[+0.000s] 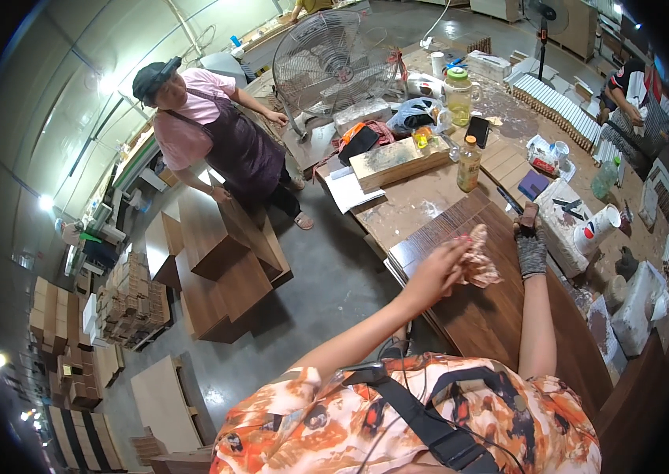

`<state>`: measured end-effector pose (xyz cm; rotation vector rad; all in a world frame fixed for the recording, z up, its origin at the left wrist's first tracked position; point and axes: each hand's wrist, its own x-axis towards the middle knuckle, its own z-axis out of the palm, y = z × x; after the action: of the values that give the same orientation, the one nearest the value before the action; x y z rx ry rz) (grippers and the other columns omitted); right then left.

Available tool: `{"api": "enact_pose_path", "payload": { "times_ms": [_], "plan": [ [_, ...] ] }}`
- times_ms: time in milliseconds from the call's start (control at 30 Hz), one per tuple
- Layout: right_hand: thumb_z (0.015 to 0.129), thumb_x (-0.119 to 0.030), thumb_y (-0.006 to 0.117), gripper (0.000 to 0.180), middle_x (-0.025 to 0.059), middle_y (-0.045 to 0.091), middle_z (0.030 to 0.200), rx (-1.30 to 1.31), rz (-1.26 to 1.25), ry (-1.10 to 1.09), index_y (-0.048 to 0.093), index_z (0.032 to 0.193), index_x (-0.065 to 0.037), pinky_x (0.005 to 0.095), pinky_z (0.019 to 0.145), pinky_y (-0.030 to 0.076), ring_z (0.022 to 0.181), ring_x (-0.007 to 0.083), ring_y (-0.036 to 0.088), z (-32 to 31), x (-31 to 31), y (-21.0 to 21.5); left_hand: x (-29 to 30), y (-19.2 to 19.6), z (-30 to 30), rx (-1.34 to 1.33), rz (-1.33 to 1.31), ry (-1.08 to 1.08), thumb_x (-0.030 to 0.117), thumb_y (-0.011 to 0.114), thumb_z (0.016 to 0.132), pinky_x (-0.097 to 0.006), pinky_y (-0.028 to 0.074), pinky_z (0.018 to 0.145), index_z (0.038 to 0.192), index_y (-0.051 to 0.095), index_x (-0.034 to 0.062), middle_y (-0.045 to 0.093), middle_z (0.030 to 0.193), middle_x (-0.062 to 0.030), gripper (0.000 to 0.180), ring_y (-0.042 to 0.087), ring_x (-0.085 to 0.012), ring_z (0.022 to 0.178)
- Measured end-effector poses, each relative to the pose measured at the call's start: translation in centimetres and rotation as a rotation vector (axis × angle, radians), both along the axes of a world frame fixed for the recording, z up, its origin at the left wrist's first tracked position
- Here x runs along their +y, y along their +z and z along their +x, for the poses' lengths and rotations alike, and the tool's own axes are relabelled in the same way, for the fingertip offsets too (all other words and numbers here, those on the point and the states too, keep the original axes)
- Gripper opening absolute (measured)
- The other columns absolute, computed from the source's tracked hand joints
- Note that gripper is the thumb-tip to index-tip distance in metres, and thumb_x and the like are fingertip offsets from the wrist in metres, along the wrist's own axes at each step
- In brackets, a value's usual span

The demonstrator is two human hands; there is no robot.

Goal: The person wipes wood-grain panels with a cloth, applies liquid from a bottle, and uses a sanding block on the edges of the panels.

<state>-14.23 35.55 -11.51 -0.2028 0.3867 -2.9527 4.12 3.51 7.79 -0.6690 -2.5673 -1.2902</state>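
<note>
My left hand (443, 268) is closed on a crumpled, stained pinkish-white rag (479, 261), held over a dark brown wood-grain panel (481, 316). In a grey knitted glove, my right hand (532, 246) rests by the panel's right edge. Its fingers are bent round a small brown block (529, 215), whose exact kind I cannot make out. Just beyond that hand lies a dark pen-like tool (510, 200). Right of the glove is a pale, stained foam block (560, 225) with dark pieces on top and a white paper cup (597, 229) beside it.
The cluttered workbench (421, 212) holds a capped amber bottle (469, 164), a green-lidded jar (458, 95), a phone (477, 130) and a wooden beam (399, 163). A large fan (334, 67) stands behind. Left, a person in an apron (232, 150) stands beside stacked brown panels (224, 276).
</note>
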Motion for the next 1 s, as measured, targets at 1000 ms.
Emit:
{"api": "enact_pose_path", "payload": {
  "times_ms": [1000],
  "plan": [
    [0.106, -0.014, 0.052, 0.036, 0.0158, 0.061, 0.131, -0.468, -0.533, 0.042, 0.052, 0.139, 0.000, 0.0382, 0.106, 0.051, 0.117, 0.0259, 0.060, 1.7, 3.6, -2.8, 2.9, -4.4, -0.7, 0.102, -0.329, -0.075, 0.039, 0.061, 0.095, -0.053, 0.029, 0.120, 0.139, 0.058, 0.0106, 0.054, 0.143, -0.0141, 0.053, 0.045, -0.0336, 0.138]
  ]
}}
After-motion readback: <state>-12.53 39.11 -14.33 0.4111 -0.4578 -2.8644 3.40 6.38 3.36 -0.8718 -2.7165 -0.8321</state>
